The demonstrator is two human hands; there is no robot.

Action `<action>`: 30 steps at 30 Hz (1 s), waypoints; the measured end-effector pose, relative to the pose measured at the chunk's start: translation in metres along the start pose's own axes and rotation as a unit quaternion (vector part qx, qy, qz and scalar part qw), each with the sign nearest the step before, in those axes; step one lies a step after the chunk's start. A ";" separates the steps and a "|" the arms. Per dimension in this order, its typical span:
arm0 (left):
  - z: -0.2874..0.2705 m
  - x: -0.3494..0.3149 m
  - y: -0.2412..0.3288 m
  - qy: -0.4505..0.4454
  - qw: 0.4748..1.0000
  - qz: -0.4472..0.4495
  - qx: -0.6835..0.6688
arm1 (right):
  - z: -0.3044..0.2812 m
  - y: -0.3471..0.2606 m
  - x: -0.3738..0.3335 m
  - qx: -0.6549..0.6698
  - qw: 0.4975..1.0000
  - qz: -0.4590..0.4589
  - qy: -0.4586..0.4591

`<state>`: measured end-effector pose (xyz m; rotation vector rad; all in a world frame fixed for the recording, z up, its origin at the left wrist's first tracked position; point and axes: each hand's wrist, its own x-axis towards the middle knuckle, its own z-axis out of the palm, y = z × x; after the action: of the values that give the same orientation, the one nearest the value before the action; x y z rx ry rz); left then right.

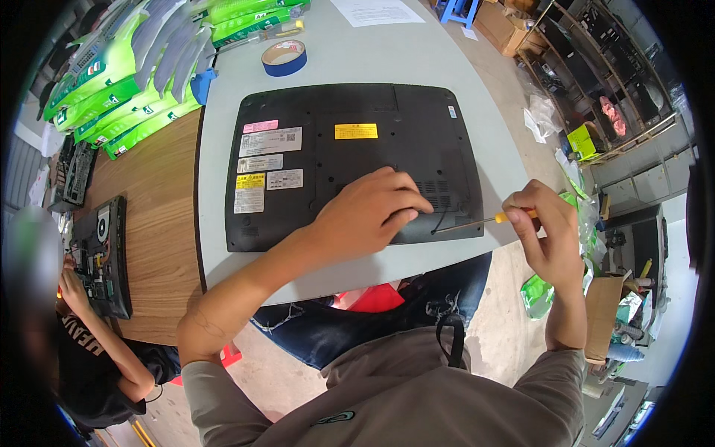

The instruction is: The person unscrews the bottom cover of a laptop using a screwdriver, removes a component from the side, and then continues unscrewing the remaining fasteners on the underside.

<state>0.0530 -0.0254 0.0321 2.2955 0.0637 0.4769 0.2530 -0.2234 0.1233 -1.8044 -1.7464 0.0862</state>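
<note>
A black laptop (357, 160) lies upside down on the grey table, its underside with labels, screw holes and vents facing up. My left hand (372, 205) rests on its lower middle, fingers loosely bent and thumb apart from the index finger; I see nothing held. Beyond the laptop's right edge, my right hand (547, 231) is closed around the yellow handle of a screwdriver (501, 217). Its thin shaft slants left over the laptop, with the tip at a spot near the lower right corner. Whether the tip sits in a screw cannot be made out.
A roll of blue tape (284, 58) stands beyond the laptop, below a paper sheet (376, 11). Green-and-white packs (119, 112) are stacked at far left. A co-worker's hand (72, 290) works at an opened laptop (100, 257) on the wooden table (164, 223). Shelves (603, 67) stand right.
</note>
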 end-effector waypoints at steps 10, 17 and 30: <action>0.020 0.019 0.007 -0.055 0.998 0.040 -0.006 | -0.011 -0.037 0.044 -0.076 0.960 -0.214 -0.165; 0.005 0.030 0.012 -0.125 0.985 -0.020 -0.116 | -0.014 -0.037 0.059 -0.069 0.952 -0.199 -0.221; 0.021 0.031 0.005 -0.062 0.992 0.030 -0.107 | -0.015 -0.026 0.044 -0.077 0.967 -0.147 -0.194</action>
<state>0.0886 -0.0373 0.0322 2.1143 -0.1125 0.3524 0.2422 -0.1899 0.1636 -1.6939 -2.3383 0.1971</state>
